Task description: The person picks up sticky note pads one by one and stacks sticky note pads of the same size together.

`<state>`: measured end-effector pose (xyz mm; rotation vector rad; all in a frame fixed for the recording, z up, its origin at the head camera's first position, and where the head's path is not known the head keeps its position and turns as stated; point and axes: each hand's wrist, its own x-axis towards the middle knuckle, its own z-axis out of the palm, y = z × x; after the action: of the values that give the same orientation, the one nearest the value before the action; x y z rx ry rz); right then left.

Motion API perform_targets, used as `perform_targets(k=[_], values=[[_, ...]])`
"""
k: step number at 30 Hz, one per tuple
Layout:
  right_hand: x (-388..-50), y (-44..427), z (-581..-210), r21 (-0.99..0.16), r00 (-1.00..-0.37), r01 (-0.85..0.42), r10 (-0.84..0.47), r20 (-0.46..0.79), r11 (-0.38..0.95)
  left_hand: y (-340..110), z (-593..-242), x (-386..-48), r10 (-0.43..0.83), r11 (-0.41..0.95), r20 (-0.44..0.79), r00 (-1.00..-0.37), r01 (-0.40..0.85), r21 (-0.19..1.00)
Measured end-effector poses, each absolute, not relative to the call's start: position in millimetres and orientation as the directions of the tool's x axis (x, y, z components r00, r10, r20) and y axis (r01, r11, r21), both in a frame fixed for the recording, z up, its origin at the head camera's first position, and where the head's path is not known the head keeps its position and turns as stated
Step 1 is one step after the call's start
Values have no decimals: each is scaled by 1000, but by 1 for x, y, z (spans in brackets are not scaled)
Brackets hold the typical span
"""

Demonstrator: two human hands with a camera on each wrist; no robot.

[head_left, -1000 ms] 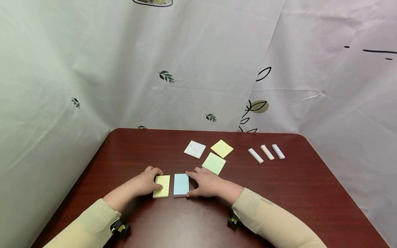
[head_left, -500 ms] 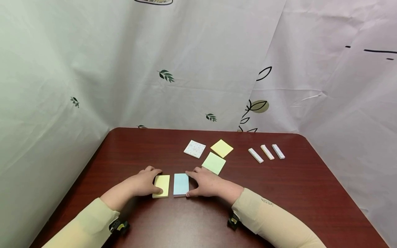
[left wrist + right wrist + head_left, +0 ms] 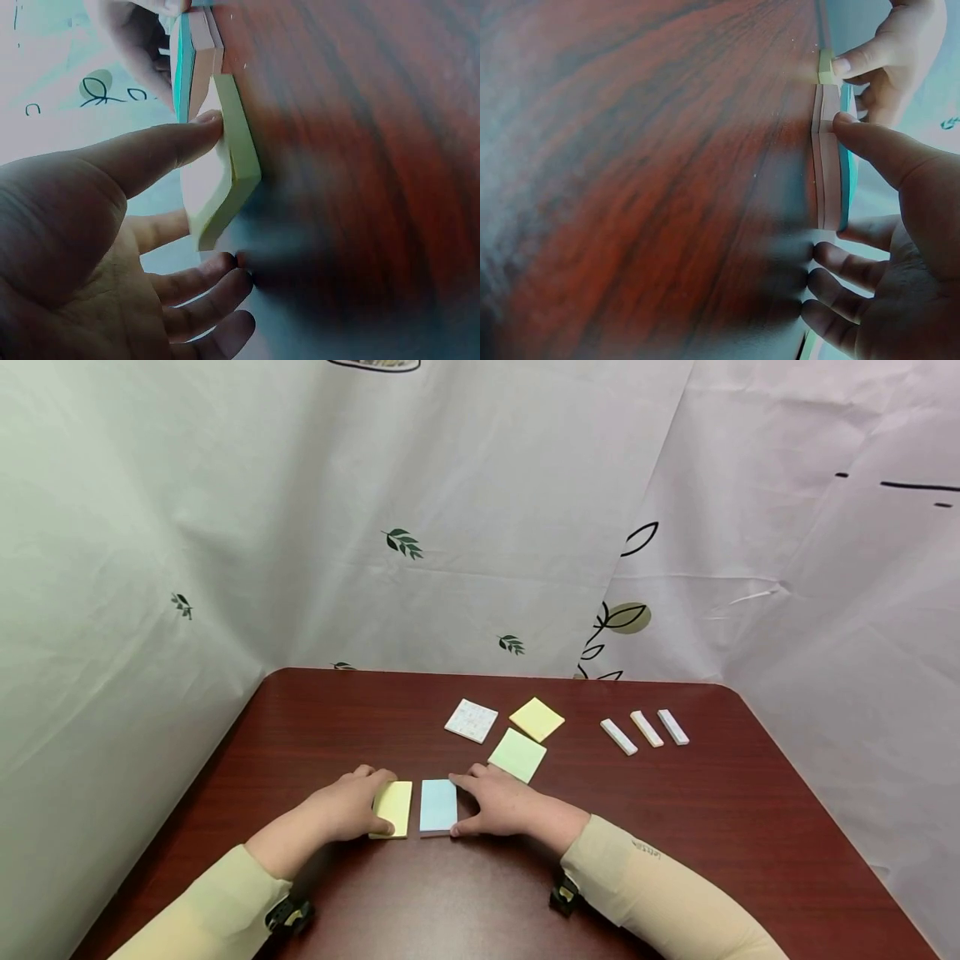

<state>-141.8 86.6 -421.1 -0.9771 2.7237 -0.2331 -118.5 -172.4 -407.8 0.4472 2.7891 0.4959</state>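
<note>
A small yellow sticky note pad lies on the table, its long side running away from me. My left hand pinches it by its ends, thumb at the near edge and index finger at the far edge. In the left wrist view the thumb presses the edge of the yellow pad. Just right of it, a narrow gap apart, lies a stack of sticky note pads with a light blue top. Beneath the blue, pinkish layers show in the right wrist view. My right hand grips this stack between thumb and index finger.
Behind my right hand lie a white patterned square pad, a yellow square pad and a pale green one. Farther right are three narrow whitish bars. A white printed curtain hangs beyond the table's far edge.
My left thumb has slid from the top of the yellow pad to its near edge, and the pad has shifted very slightly. The right hand and the blue-topped stack stay put.
</note>
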Motion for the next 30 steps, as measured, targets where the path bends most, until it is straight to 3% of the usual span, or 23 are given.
perform_targets(k=[7, 19, 30], values=[[-142, 87, -420, -235, -755, -593, -634, -171, 770, -166, -411, -113, 290, 866, -193, -937, 171, 470], [-142, 87, -420, -235, -754, -593, -634, -173, 770, -174, -408, -119, 334, 807, -198, -922, 171, 566], [-141, 86, -419, -236, -753, -594, -635, -173, 769, -190, -398, -128, 280, 732, -191, -941, 81, 676]])
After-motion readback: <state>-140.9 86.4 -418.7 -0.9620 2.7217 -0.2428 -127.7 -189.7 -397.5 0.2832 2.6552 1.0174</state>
